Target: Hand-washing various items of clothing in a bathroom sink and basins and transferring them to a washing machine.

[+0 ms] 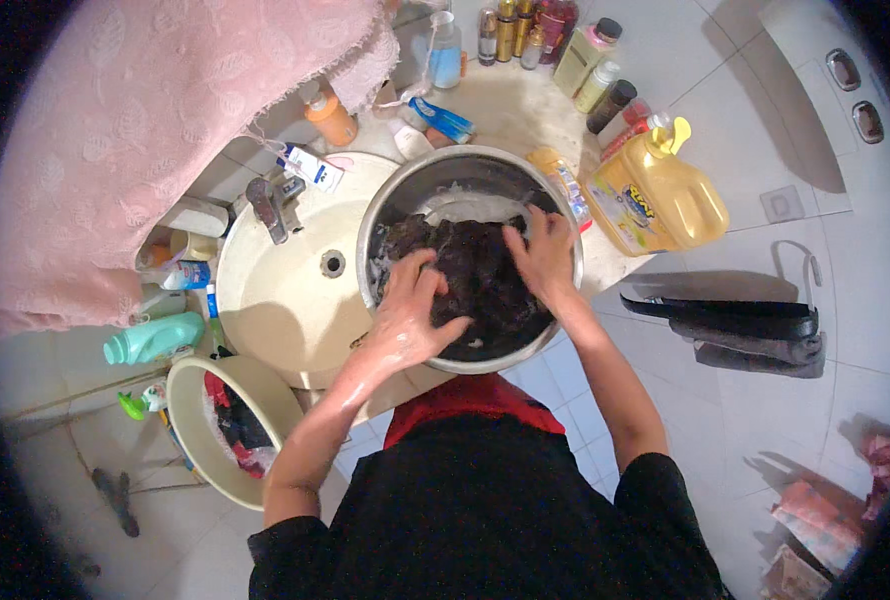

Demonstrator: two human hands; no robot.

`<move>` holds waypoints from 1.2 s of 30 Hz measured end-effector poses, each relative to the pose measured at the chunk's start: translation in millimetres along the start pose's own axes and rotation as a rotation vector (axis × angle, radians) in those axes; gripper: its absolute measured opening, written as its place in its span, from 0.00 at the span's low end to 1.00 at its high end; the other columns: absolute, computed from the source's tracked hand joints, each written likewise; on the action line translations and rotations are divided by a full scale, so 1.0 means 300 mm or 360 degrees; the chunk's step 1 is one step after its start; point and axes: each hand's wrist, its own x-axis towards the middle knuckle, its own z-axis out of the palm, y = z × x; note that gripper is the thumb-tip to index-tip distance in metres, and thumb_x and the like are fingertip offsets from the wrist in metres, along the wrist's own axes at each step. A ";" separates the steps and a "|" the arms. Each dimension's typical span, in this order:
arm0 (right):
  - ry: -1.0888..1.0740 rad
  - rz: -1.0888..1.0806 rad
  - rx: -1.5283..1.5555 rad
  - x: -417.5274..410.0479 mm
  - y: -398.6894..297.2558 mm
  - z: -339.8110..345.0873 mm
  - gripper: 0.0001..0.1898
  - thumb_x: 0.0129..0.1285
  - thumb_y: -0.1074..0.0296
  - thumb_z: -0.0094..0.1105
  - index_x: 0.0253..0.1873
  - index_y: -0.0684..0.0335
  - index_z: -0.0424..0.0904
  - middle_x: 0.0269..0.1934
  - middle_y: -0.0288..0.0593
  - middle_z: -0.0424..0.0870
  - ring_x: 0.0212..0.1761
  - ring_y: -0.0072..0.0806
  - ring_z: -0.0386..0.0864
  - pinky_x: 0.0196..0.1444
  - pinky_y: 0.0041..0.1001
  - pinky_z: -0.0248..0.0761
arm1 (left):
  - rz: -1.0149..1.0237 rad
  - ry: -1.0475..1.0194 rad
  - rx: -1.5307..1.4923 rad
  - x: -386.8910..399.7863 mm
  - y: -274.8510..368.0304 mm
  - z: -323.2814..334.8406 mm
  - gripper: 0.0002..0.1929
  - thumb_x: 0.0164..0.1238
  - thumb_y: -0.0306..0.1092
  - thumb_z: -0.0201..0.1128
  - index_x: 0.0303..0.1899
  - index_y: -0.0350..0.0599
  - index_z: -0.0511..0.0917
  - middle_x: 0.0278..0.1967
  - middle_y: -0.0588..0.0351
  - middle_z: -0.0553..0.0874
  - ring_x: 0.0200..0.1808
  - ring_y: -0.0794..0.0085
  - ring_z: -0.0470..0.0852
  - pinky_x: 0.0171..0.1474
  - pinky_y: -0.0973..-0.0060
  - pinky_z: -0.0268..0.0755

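A round metal basin [482, 367] stands before me, partly over the washbasin's right side. Dark wet fabric [482, 277] fills much of it, with cloudy, sudsy water [475, 206] at the far side. My left hand [415, 311] is over the left part of the fabric, its fingers curved and spread, its skin wet. At the right inner side, my right hand [546, 251] has its thumb apart from its fingers. No fabric appears pinched in either hand. Whether the fingertips press on the fabric is hard to tell.
The cream washbasin [280, 322] has a metal faucet [267, 210]. A yellow jug [655, 195] and several bottles line the counter. At lower left, a pale tub [242, 491] holds red and dark cloth. A pink towel [130, 135] hangs at upper left; a black strap [722, 311] hangs right.
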 end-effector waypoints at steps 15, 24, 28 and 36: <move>-0.0116 -0.0763 0.0456 -0.237 -0.228 0.009 0.12 0.53 0.60 0.71 0.39 0.54 0.79 0.33 0.44 0.73 0.25 0.39 0.77 0.25 0.35 0.72 | -0.0146 -0.0207 0.0178 0.085 -0.178 0.151 0.54 0.42 0.31 0.74 0.75 0.55 0.53 0.66 0.43 0.62 0.61 0.42 0.67 0.57 0.52 0.74; -0.0177 -0.0794 0.0184 -0.132 -0.042 0.205 0.07 0.57 0.65 0.62 0.32 0.56 0.72 0.25 0.47 0.76 0.23 0.44 0.78 0.22 0.39 0.72 | -0.0167 -0.0399 0.0266 0.146 -0.254 0.272 0.33 0.54 0.45 0.66 0.61 0.40 0.68 0.47 0.42 0.78 0.49 0.46 0.81 0.47 0.49 0.75; -0.0352 -0.0619 0.0173 -0.068 0.022 0.254 0.09 0.60 0.61 0.58 0.33 0.59 0.72 0.27 0.50 0.80 0.25 0.47 0.80 0.26 0.44 0.74 | -0.0250 -0.0422 0.0335 0.166 -0.232 0.280 0.33 0.58 0.42 0.64 0.64 0.39 0.67 0.45 0.44 0.79 0.48 0.47 0.82 0.46 0.50 0.75; -0.0601 -0.0322 -0.0431 0.198 0.045 0.251 0.15 0.68 0.56 0.49 0.38 0.61 0.81 0.29 0.54 0.84 0.33 0.52 0.84 0.39 0.51 0.76 | 0.0044 -0.0221 0.0580 0.136 -0.160 0.302 0.25 0.63 0.33 0.59 0.62 0.38 0.71 0.42 0.48 0.78 0.44 0.52 0.80 0.44 0.54 0.78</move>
